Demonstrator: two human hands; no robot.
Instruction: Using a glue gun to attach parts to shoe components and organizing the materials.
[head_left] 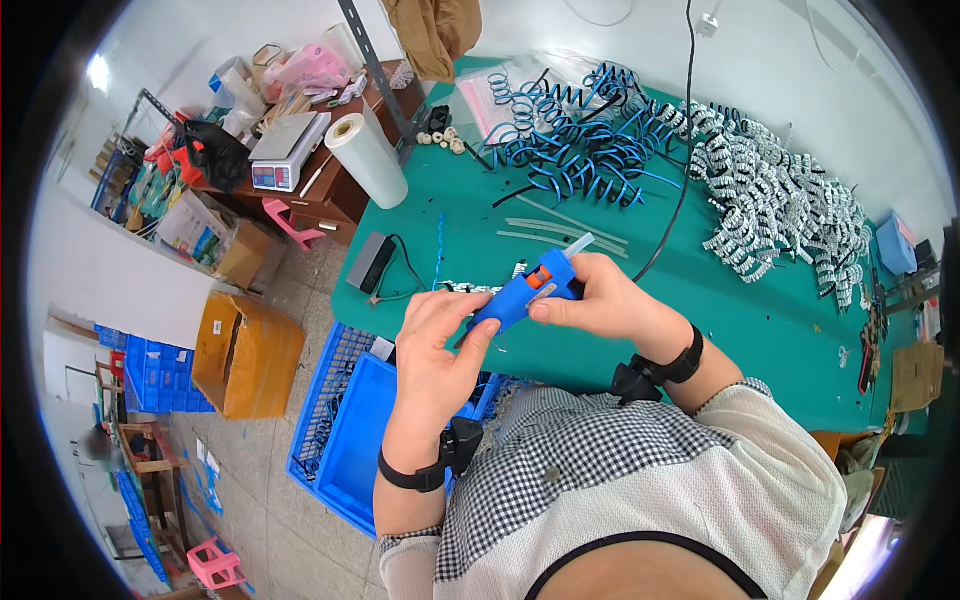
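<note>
Between both hands, above the near edge of the green table, is a blue glue gun (pixel 515 303) with an orange part in its side. A translucent glue stick (pixel 579 244) pokes out of its upper right end. My right hand (pixel 607 303) is closed round the right side of the gun. My left hand (pixel 436 343) holds the lower left end, thumb against the body; the fingers partly hide that end. Just behind the left hand, a short black-and-white coiled strip (pixel 470 287) lies on the table, partly covered.
On the green table (pixel 640 345) lie blue-black coils (pixel 570 140), a heap of white coils (pixel 770 190), loose glue sticks (pixel 565 232) and a dark power box (pixel 371 263). A black cable (pixel 688 120) hangs near my right hand. Blue crates (pixel 350 440) stand below left.
</note>
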